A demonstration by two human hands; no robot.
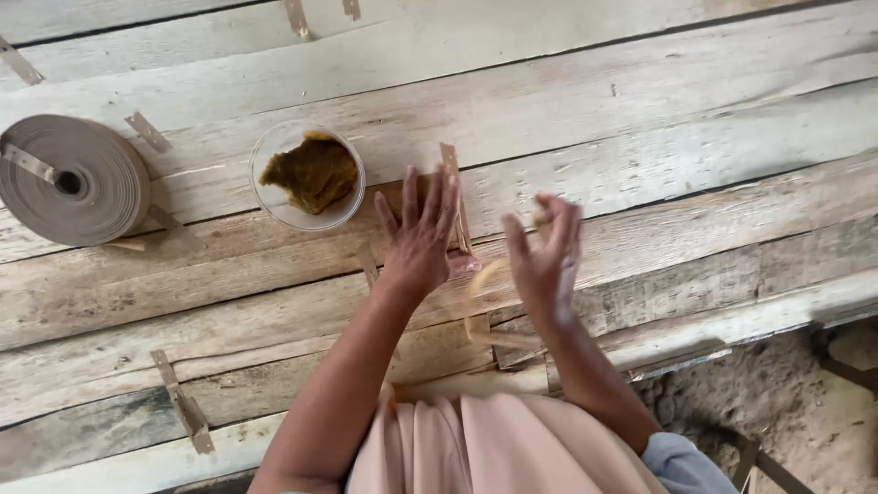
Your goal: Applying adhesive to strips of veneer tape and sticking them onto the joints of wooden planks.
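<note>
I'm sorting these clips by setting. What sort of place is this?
Probably a rustic outdoor craft spot: a rough plank table over bare dirt ground, with a roll of tan strip and a bowl of brown paste by the hands.

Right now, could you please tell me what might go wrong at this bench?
The bowl of brown paste sits close beside the left hand; a sweep could tip it. The thin strip curling between the left hand and the blurred right hand might kink or slip. The roll could unwind.
</note>
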